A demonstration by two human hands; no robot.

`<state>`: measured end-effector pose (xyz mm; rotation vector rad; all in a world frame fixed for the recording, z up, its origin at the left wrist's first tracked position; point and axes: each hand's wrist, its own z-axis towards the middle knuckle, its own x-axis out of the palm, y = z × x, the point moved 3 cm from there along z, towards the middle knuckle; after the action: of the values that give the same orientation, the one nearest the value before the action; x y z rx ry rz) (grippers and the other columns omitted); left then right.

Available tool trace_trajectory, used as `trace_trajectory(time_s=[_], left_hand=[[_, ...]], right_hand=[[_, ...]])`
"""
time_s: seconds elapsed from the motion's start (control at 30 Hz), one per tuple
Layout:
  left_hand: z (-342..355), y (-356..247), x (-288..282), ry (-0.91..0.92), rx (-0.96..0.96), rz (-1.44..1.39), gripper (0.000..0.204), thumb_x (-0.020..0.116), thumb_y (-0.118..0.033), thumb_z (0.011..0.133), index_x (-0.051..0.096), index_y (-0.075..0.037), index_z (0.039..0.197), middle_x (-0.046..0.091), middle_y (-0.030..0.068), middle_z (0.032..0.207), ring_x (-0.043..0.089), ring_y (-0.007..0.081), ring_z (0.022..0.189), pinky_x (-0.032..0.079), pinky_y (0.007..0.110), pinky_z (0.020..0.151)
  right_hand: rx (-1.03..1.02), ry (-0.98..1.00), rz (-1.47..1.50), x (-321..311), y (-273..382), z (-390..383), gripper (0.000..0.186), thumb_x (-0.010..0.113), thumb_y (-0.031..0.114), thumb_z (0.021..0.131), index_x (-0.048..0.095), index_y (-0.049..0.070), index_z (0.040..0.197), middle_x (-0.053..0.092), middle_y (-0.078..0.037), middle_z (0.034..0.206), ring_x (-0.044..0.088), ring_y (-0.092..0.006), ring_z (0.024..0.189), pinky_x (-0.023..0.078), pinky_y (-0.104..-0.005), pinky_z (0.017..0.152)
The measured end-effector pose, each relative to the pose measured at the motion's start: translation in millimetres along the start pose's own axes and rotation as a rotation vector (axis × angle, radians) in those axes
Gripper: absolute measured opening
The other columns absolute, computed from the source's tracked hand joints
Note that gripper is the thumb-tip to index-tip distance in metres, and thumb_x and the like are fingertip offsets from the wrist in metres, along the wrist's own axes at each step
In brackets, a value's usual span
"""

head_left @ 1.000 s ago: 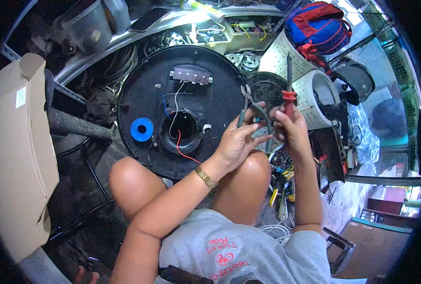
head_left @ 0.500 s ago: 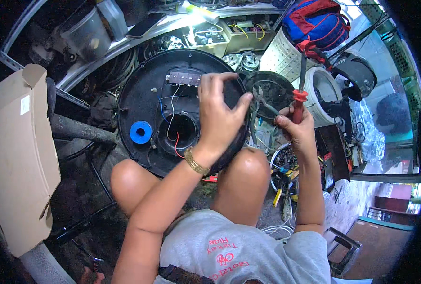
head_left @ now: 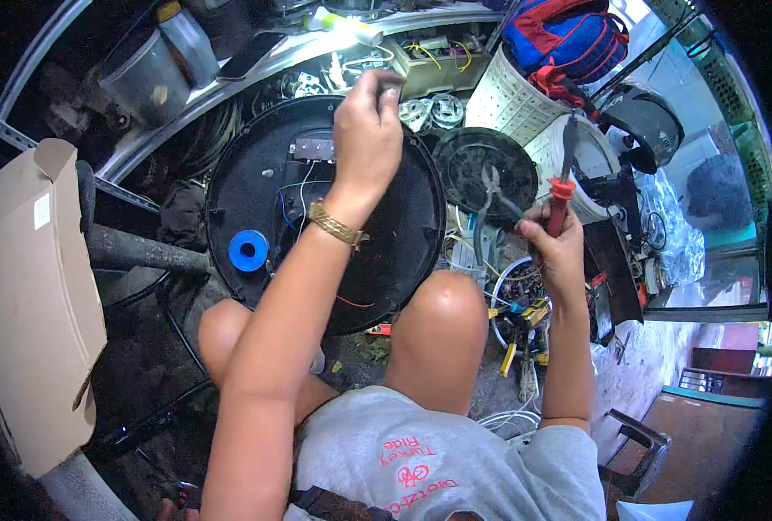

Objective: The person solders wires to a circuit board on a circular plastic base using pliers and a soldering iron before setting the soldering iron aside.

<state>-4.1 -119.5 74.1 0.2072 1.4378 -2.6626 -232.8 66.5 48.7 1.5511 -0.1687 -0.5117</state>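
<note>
My left hand (head_left: 369, 135) is raised over the far part of a large round black housing (head_left: 256, 200), fingers curled, their tips partly hidden. Below it lie a small terminal strip (head_left: 308, 148) with white and blue wires and a blue spool (head_left: 248, 251); a red wire (head_left: 356, 304) shows near the housing's front. My right hand (head_left: 553, 239) grips a red-handled screwdriver (head_left: 561, 195), pointed upward, and green-handled pliers (head_left: 494, 187) tilted left with their jaws up. A round black lid (head_left: 481, 148) is behind the pliers.
A cardboard piece (head_left: 34, 321) stands at left. A shelf with containers (head_left: 434, 69) and a light (head_left: 343, 26) runs across the back. At right are white baskets (head_left: 499, 95), a red-blue bag (head_left: 560, 35), a helmet (head_left: 642, 122) and a bucket of tools (head_left: 521, 295).
My left hand has left the pliers and moved up and left over the housing. My right hand, holding screwdriver and pliers, has shifted slightly right and down.
</note>
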Motion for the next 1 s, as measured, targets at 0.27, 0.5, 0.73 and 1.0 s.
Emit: trace_trajectory(time_s=[0.27,0.5,0.73,1.0], left_hand=[[6.5,-16.9,-76.8,0.085,-0.109,-0.032,0.019,0.064,-0.013,0.096,0.071,0.001,0.106,0.073,0.0100,0.102,0.066,0.0145,0.087,0.052,0.029,0.080],[-27.5,-4.7,-113.8,0.052,0.151,0.884,0.047,0.087,-0.026,0.070,0.063,-0.008,0.106,0.053,0.0129,0.110,0.051,0.0368,0.105,0.044,0.046,0.092],[-40.8,8.4,-74.9,0.150,0.251,1.035,0.067,0.090,-0.034,0.061,0.054,-0.011,0.113,0.050,0.0104,0.124,0.047,0.0321,0.119,0.041,0.047,0.093],[-50.5,-32.8,-120.5,0.186,0.216,1.024,0.069,0.083,-0.020,0.066,0.049,-0.011,0.125,0.047,0.0119,0.134,0.045,0.0336,0.124,0.039,0.050,0.096]], right_hand=[[0.067,-0.082,0.038,4.2,-31.1,12.7,0.028,0.078,0.010,0.084,0.056,0.004,0.101,0.071,-0.007,0.086,0.066,-0.0088,0.069,0.040,-0.0188,0.045],[0.164,-0.155,-0.321,20.1,-199.0,34.4,0.033,0.087,0.017,0.073,0.061,0.005,0.091,0.065,-0.004,0.079,0.057,-0.0141,0.069,0.048,-0.0326,0.069],[0.323,-0.158,-0.270,82.7,-251.4,37.1,0.034,0.087,0.017,0.071,0.060,0.003,0.087,0.065,-0.008,0.076,0.062,-0.0177,0.060,0.048,-0.0334,0.052],[0.320,-0.072,-0.212,96.7,-265.0,34.5,0.025,0.079,0.018,0.077,0.060,0.002,0.084,0.061,-0.006,0.065,0.059,-0.0169,0.049,0.048,-0.0325,0.045]])
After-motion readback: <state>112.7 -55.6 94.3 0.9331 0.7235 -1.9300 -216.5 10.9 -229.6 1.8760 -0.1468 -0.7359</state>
